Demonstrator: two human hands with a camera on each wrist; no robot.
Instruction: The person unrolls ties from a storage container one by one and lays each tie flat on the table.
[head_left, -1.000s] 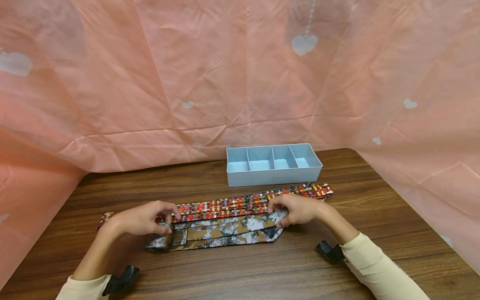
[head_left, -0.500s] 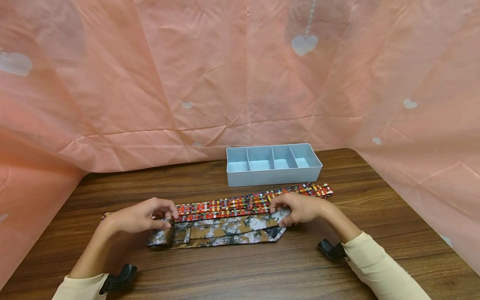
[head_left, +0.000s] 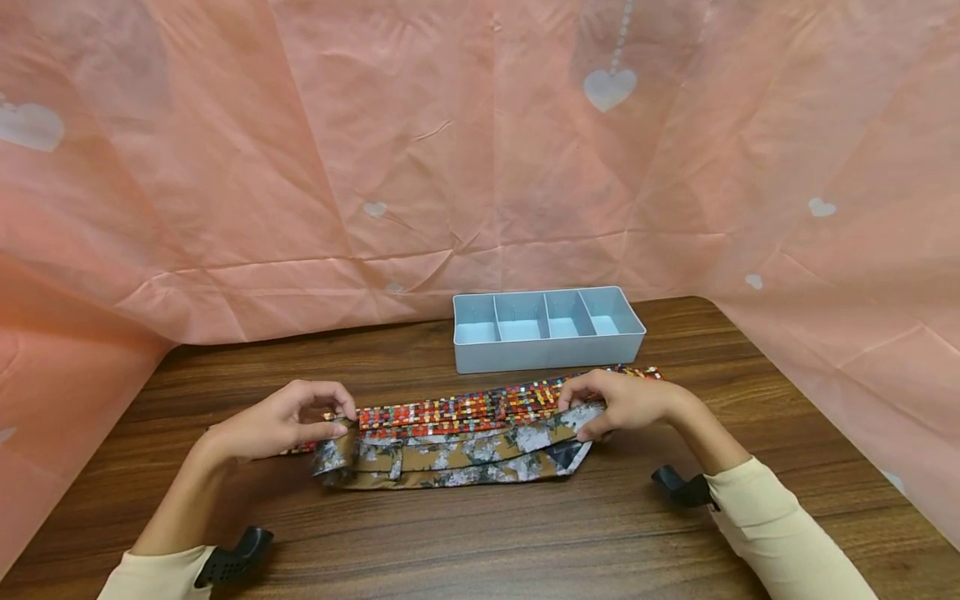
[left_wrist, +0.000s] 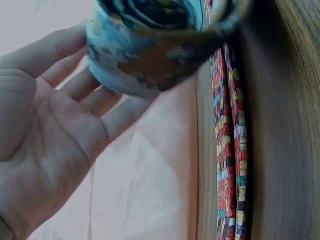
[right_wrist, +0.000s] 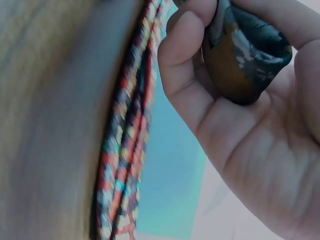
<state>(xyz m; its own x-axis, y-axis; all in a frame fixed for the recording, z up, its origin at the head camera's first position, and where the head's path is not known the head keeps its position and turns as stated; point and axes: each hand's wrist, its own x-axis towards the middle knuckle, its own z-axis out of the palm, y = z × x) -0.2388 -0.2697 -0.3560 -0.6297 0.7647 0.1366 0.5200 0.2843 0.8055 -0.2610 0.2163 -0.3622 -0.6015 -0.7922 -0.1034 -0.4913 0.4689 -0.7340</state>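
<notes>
A brown necktie (head_left: pixel 468 457) with white flowers stretches between my two hands, its left end wound into a roll (left_wrist: pixel 145 62). My left hand (head_left: pixel 288 419) holds that roll by its top, thumb and fingers around it. At the other end my right hand (head_left: pixel 622 406) pinches the doubled-over fabric, which bulges into a loop (right_wrist: pixel 240 65) against the fingers in the right wrist view. A dark triangular tip shows just below the right thumb. Behind lies a second necktie (head_left: pixel 442 413), red with multicoloured little blocks, laid lengthwise in folded layers; both hands partly cover it.
A pale blue box (head_left: pixel 546 355) with several compartments stands behind the red necktie on the wooden table (head_left: pixel 450 542). Pink cloth (head_left: pixel 420 167) with white hearts hangs around the table's back and sides. Black camera mounts (head_left: pixel 238 557) sit at both wrists.
Both hands have shifted to the right and slightly away from the body, carrying the brown necktie along. Its right end has risen and now overlaps more of the red necktie.
</notes>
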